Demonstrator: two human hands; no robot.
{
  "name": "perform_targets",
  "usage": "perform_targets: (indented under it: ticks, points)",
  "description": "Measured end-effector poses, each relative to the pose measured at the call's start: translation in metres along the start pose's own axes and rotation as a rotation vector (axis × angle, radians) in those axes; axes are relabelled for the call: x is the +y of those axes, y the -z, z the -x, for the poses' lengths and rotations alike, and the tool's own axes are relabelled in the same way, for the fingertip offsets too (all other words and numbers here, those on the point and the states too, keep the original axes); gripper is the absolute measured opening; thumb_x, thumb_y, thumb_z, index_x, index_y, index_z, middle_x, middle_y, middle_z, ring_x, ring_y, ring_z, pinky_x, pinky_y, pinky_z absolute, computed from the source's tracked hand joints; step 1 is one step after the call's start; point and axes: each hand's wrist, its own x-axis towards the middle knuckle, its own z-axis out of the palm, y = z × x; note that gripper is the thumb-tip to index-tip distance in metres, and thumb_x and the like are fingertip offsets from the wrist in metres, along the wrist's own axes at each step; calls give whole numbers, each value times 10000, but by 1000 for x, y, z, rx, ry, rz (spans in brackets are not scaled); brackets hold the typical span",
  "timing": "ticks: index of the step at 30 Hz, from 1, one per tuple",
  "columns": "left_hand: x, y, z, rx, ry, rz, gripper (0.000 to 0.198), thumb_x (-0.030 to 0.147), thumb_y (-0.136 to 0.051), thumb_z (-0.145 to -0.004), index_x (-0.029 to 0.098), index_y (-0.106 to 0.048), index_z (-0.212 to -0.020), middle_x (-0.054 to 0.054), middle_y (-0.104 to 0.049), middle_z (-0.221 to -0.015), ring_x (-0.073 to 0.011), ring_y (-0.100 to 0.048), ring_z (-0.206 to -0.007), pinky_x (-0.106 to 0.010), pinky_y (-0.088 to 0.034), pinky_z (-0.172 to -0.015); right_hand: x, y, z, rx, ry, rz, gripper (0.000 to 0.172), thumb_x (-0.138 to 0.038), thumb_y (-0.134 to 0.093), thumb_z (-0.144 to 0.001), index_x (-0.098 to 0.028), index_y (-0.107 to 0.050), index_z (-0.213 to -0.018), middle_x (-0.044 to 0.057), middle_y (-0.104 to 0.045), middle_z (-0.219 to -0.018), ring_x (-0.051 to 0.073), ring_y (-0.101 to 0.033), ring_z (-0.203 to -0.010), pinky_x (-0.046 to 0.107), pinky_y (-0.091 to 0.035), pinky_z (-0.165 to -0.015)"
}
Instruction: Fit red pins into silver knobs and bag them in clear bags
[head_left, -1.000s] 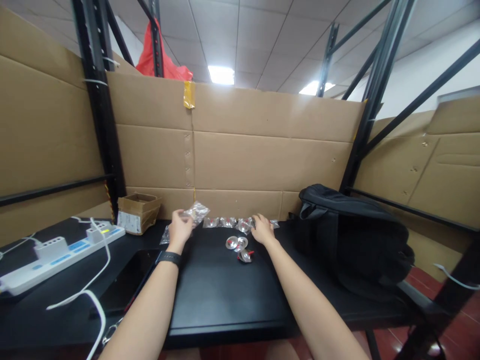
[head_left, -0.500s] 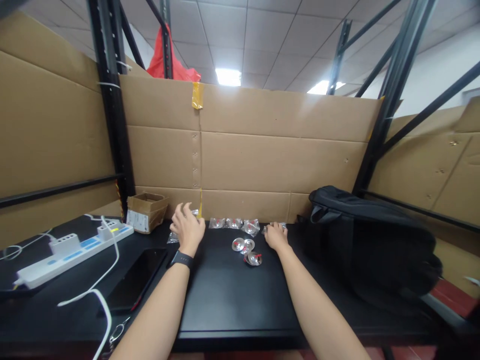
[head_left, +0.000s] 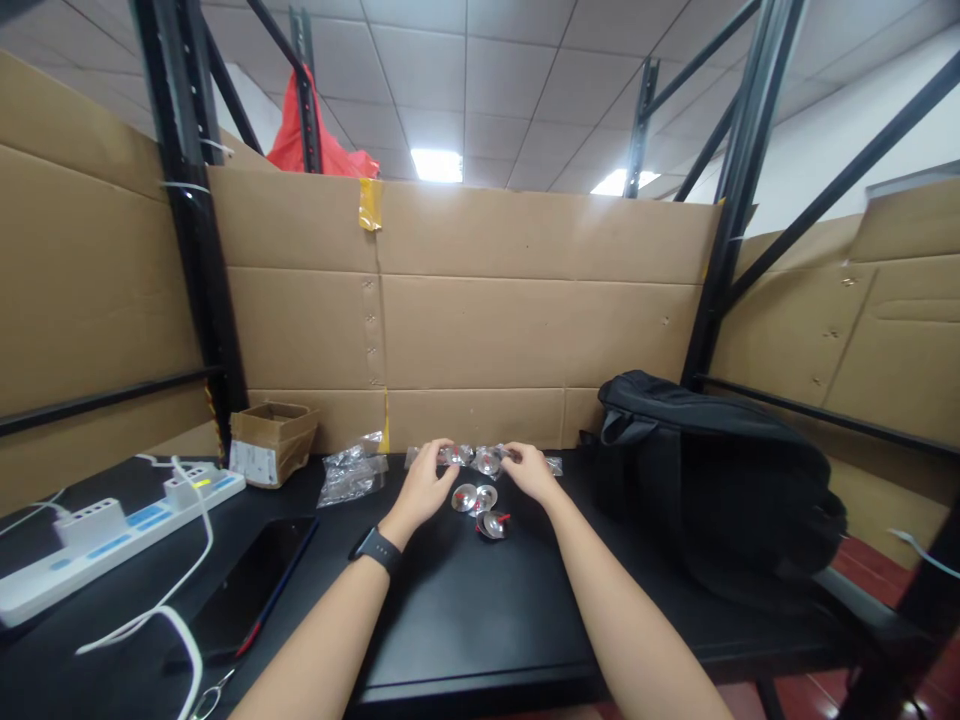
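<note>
My left hand (head_left: 427,487), with a dark watch on its wrist, reaches to a small bagged metal cymbal (head_left: 455,455) in the back row. Its thumb and fingers stand apart at the packet's near edge. From the other side, my right hand (head_left: 531,474) has thumb and fingertips closed on the edge of another bagged cymbal (head_left: 488,461). Further packets in the row are partly hidden behind both hands. Just in front lie several unbagged shiny cymbals with red cords, among them one cymbal (head_left: 464,498) and an overlapping one (head_left: 493,525).
Crumpled clear plastic bags (head_left: 352,472) lie left of the row, beside a small open carton (head_left: 274,440). A white power strip (head_left: 112,540), cable and dark tablet (head_left: 255,585) occupy the left. A black backpack (head_left: 712,490) stands right; a cardboard wall (head_left: 480,330) closes the back.
My left hand has left the clear plastic bags and moved right to the bagged row. My right hand has shifted left from the row's end packet. The camera view has turned slightly.
</note>
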Motion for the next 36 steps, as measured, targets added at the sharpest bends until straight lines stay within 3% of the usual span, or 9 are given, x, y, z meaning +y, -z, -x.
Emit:
perform_targets:
  ticks: [4,10,15,19,24,27,31,36]
  points:
    - [-5,-19,1,-165,155,396,490,503,-598,-892,218,-506,-1280,-140,-606,-1309,-205,-697,-925,-361,-567,-808,-34,-16,7,-138,209,-396,199,-174,-641,-724,-190,-711,-909,30,-752,-897,199,-704,-856,281,-532,-787]
    - [7,-12,0,-159,267,656,568,482,-740,-794,174,-540,-1227,-161,-686,-1193,-216,-720,-904,-373,-579,-817,-52,-26,12,-105,112,-540,200,-306,-710,-749,-167,-734,-891,58,-746,-888,208,-701,-795,318,-554,-754]
    - [8,-6,-2,-170,263,582,562,274,-808,-707,170,-556,-1198,-125,-725,-1093,-162,-712,-777,-297,-556,-742,-45,-26,9,-74,-18,-576,267,-381,-725,-745,-145,-744,-869,74,-739,-863,197,-670,-727,278,-537,-604]
    - [-1,-7,-4,-148,276,487,482,132,-724,-690,165,-577,-1148,-90,-750,-986,-112,-657,-627,-247,-517,-647,-40,-24,6,-76,-53,-571,265,-360,-733,-728,-147,-746,-884,75,-744,-839,184,-656,-678,256,-515,-533]
    - [-17,-1,-7,-73,275,320,335,151,-648,-732,159,-641,-1068,-66,-761,-828,-164,-679,-691,-289,-527,-716,-33,-17,1,-26,-144,-575,231,-308,-694,-734,-143,-732,-891,55,-720,-746,136,-579,-533,231,-453,-445]
    - [-24,0,-8,-121,253,184,291,177,-625,-755,171,-676,-1041,-55,-757,-816,-192,-696,-766,-323,-524,-799,-31,-14,1,-53,-87,-567,244,-286,-679,-746,-147,-725,-940,32,-706,-695,132,-585,-544,230,-462,-497]
    - [-28,-7,-5,-225,224,199,361,234,-684,-738,172,-677,-1093,-82,-751,-990,-217,-703,-883,-330,-532,-842,-32,-14,3,-107,54,-465,254,-260,-673,-763,-150,-720,-986,36,-734,-743,160,-652,-644,263,-509,-628]
    - [-25,-12,1,-326,150,241,455,242,-750,-686,180,-684,-1132,-85,-738,-1070,-232,-687,-953,-342,-525,-896,-39,-9,6,-141,201,-282,291,-211,-578,-846,-186,-734,-1090,60,-770,-937,195,-704,-821,316,-531,-801]
